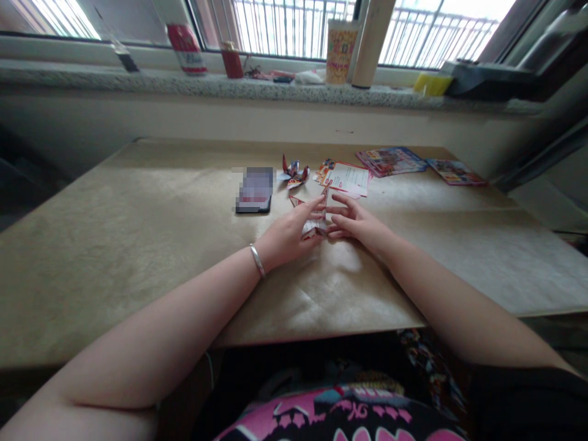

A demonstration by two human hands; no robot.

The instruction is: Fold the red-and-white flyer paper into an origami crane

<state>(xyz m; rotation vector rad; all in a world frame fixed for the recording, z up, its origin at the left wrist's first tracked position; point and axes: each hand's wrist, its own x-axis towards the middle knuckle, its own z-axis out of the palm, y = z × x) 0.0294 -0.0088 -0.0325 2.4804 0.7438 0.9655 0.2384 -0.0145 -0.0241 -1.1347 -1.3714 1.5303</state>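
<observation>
A folded paper piece [314,228], white with red printed edges, stands on the table between my hands, its pointed corners sticking up. My left hand [294,225] is closed around its left side, fingers over the top and thumb near the bottom edge. On the other side my right hand [353,218] has its fingers apart, the tips close to or touching the paper's right edge; contact is hard to make out. Just beyond lies a finished-looking folded paper figure [294,174] with pointed flaps. A phone [255,190] with a blurred screen rests to the left.
Printed leaflets [349,177] lie past my right hand, with a colourful stack [392,161] and another printed pile [456,172] farther right. Along the windowsill [275,89] stand a red-and-white can [186,49], a red jar [232,61], a patterned cup [340,52] and a tall cylinder [371,43].
</observation>
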